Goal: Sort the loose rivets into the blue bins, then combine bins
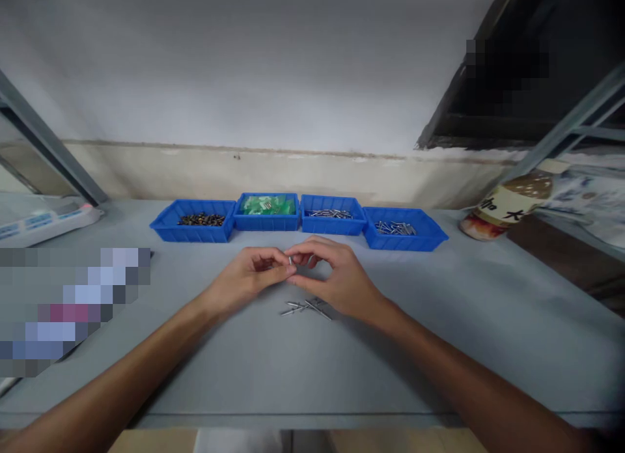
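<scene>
My left hand [256, 271] and my right hand [332, 271] meet above the middle of the grey table. Between their fingertips is a small silver metal pin [290, 261]; most of it is covered by the fingers. The left thumb and fingers are pinched on it, and the right fingertips close round the same spot. Just below the hands, several silver rivets [307, 307] lie crossed in a loose pile on the table. Behind the hands stands a row of blue bins, the nearest holding silver rivets [332, 214].
A bin of dark brassy parts [202, 219], one with green bags [267, 204] and one with silver rivets [395, 228] stand along the back. A labelled jar [512, 202] is at the right, a white power strip [53, 224] at the left. Metal posts flank the table [273, 381].
</scene>
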Motion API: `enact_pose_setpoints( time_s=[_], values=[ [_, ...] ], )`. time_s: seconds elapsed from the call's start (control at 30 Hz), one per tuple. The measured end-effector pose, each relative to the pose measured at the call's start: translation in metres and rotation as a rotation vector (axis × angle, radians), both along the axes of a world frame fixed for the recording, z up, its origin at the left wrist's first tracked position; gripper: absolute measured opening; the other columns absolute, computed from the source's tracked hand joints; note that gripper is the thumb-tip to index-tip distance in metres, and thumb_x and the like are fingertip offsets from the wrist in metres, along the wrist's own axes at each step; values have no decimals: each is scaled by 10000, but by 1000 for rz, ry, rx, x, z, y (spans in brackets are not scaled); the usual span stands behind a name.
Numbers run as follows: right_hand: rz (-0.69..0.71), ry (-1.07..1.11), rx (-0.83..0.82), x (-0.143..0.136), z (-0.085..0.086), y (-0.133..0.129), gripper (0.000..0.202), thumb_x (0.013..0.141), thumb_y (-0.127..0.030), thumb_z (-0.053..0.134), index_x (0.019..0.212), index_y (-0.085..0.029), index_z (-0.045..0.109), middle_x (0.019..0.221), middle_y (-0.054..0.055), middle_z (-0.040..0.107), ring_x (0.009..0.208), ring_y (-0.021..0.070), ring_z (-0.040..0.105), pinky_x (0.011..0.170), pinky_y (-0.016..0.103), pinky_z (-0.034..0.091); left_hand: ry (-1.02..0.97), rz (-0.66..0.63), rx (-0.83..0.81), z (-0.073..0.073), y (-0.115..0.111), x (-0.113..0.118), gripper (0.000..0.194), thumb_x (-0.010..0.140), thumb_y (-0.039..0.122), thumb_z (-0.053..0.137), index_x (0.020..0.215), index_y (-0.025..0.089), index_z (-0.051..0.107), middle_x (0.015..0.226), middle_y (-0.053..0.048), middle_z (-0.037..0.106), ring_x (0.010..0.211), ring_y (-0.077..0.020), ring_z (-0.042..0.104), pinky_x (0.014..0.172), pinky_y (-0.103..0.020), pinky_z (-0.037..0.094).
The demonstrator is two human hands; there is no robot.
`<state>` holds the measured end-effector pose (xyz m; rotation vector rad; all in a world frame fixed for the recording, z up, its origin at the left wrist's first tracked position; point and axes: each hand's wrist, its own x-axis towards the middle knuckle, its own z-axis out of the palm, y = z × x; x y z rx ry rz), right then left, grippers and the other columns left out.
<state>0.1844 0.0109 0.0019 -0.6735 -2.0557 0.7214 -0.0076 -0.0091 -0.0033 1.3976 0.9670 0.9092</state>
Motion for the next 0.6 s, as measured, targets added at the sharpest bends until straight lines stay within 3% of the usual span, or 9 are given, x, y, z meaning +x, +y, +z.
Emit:
enact_pose_setpoints(
  time_s=[0.2,0.37,0.47,0.6],
  values=[
    [4,-40,44,0,1,0,355,691,-212,810,1019,-232,676,894,4,658,819,147,586,747,298,487,16,-7,-7,-3,1,-2,264,845,401,665,713,172,672,703,35,565,653,-84,463,616,-200,340],
    [-19,-51,83,3,3,5,294,764,-155,731,1040,-234,667,905,10,653,814,144,589,746,299,493,59,11,88,1,1,-1,211,871,383,628,795,191,675,792,24,604,733,-107,513,670,-217,376],
    [-126,-6,149,13,10,17,335,751,-137,736,1063,-238,665,917,15,648,820,150,594,743,308,499,206,11,194,2,0,1,201,907,380,572,872,206,667,824,14,615,740,-123,522,663,-235,388],
    [-354,127,240,32,30,40,334,756,-201,744,1076,-249,658,929,18,646,850,167,608,765,333,510,420,-151,396,2,-7,2,63,863,274,627,870,218,655,874,7,622,837,-154,554,765,-278,423]
  ],
)
